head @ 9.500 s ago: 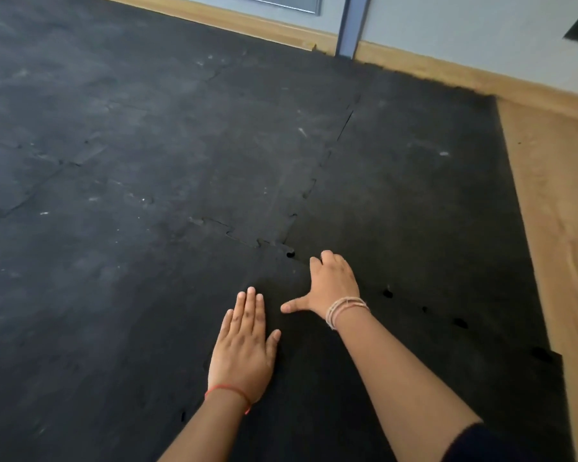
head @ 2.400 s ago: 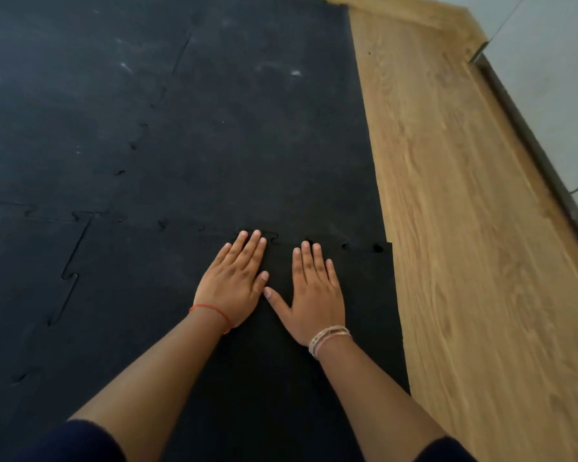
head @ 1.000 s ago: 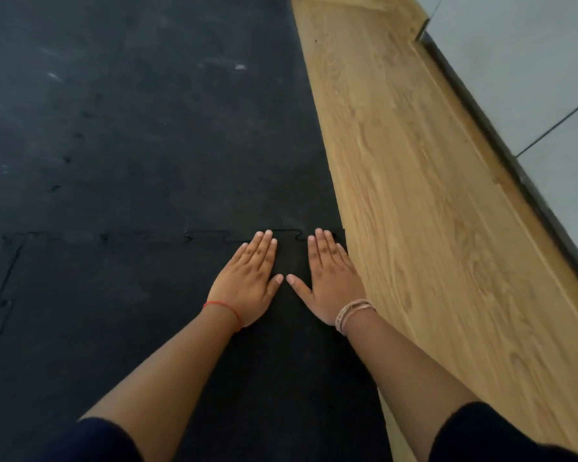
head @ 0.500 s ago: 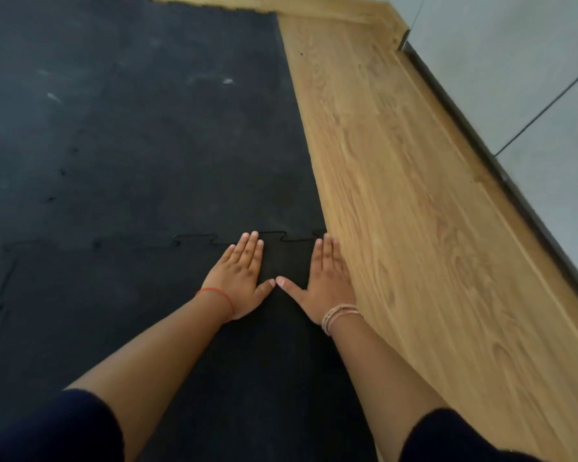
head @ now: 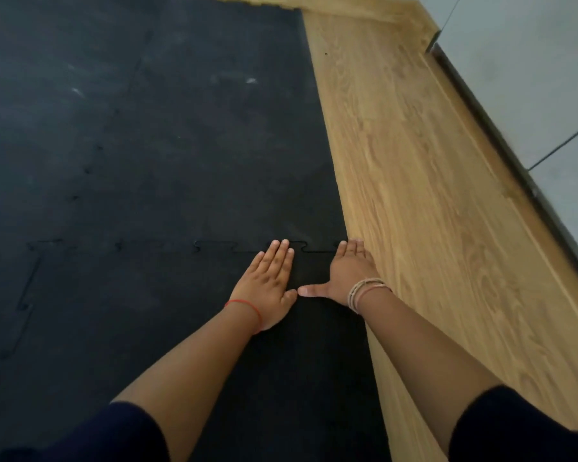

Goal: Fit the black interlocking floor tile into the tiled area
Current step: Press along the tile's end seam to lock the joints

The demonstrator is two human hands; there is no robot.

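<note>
The black interlocking floor tile [head: 167, 328] lies flat under my arms, its far toothed edge meeting the tiled area [head: 181, 145] along a jigsaw seam [head: 214, 246]. My left hand [head: 269, 285] rests palm down on the tile, fingertips at the seam. My right hand [head: 346, 271] lies flat at the tile's far right corner, fingers together and thumb spread toward the left hand, fingertips reaching the seam beside the wood. Neither hand grips anything. A thin dark gap shows along the seam between my hands.
Bare wooden floor [head: 431, 211] runs along the right of the black tiles. A grey wall [head: 531, 78] with a dark base strip bounds it at the far right. A second seam [head: 27, 295] runs down the left side of the tile.
Both hands have worked rightward along the seam, from the tile's far left corner to its far right corner. In the last half second the right hand reached the wood's edge.
</note>
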